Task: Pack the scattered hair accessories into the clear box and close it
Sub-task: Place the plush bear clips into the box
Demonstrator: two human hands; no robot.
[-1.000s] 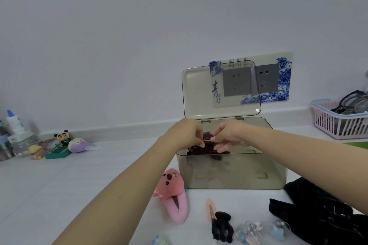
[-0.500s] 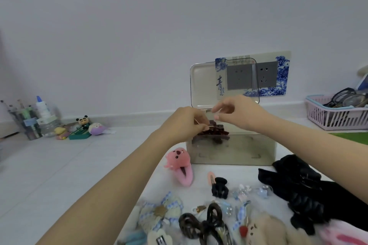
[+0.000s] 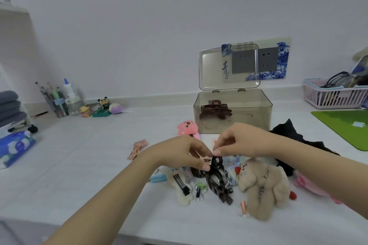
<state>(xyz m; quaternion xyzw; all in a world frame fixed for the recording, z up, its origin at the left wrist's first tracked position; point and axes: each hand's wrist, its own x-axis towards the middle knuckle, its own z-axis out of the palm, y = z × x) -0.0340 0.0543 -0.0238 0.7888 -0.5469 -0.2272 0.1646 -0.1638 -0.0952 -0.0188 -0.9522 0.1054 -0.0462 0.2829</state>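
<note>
The clear box (image 3: 256,123) stands open on the white table, its lid (image 3: 211,69) upright against the wall. A dark red claw clip (image 3: 216,110) lies inside it. In front of the box lies a heap of hair accessories: a dark brown claw clip (image 3: 217,182), a beige plush clip (image 3: 262,187), a pink plush clip (image 3: 187,127), a cream plush clip (image 3: 182,187) and a patterned bow (image 3: 137,148). My left hand (image 3: 179,153) and my right hand (image 3: 239,140) meet above the heap, fingertips pinching the top of the dark brown claw clip.
Black fabric (image 3: 288,131) lies right of the box, a green mat (image 3: 346,127) beyond it. A pink basket (image 3: 334,97) with glasses stands at the far right. Small figures (image 3: 103,106) and a pen cup (image 3: 54,101) stand at the back left, a tissue pack (image 3: 14,148) at the left edge.
Both hands left the dark red claw clip in the box and came back toward me, down onto the heap, where they now pinch the dark brown claw clip. The view tilted downward.
</note>
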